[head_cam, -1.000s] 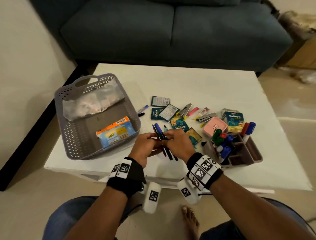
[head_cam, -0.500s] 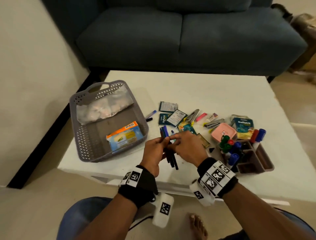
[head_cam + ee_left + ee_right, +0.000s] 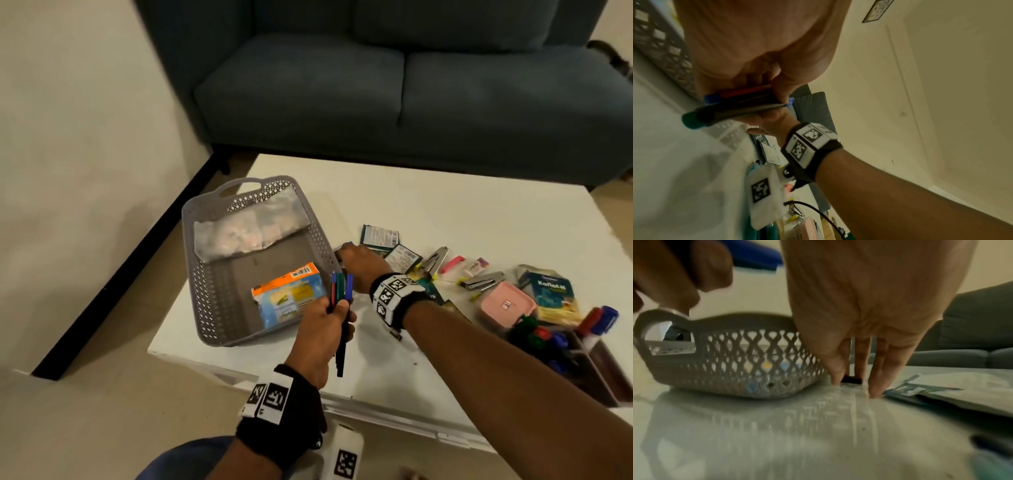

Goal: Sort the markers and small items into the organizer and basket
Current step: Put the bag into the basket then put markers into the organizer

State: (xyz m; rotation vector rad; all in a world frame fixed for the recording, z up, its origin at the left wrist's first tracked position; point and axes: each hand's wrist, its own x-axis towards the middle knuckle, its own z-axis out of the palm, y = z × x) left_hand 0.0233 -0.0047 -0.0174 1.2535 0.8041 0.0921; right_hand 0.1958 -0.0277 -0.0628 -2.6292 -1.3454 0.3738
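Our left hand [image 3: 320, 334] is curled round a bundle of markers [image 3: 339, 291], caps of red, green and blue pointing away from us, the dark barrels running back past the palm toward the near edge of the white table [image 3: 445, 212]; the left wrist view shows the same bundle [image 3: 740, 104] clamped between thumb and fingers. Our right hand [image 3: 361, 263] reaches across to the spot just right of the grey basket [image 3: 219, 294], its fingers [image 3: 835, 369] pointing down onto the tabletop around a small dark item [image 3: 852, 379]; they touch the table on either side of it, but we cannot tell whether they grip it yet. Beside those fingertips, on the right, lies a flat packet [image 3: 941, 394]. In the basket we see a clear plastic bag [image 3: 246, 229] at the far end and an orange-and-blue packet [image 3: 291, 294] nearer us. To the right, loose sachets [image 3: 380, 236], staplers [image 3: 436, 258], a pink box [image 3: 507, 305] and a teal packet [image 3: 551, 294] lie scattered on the table. The brown organizer [image 3: 603, 370] stands at the near right, with thick markers [image 3: 534, 334] standing in it. A blue sofa [image 3: 411, 85] sits beyond the table.
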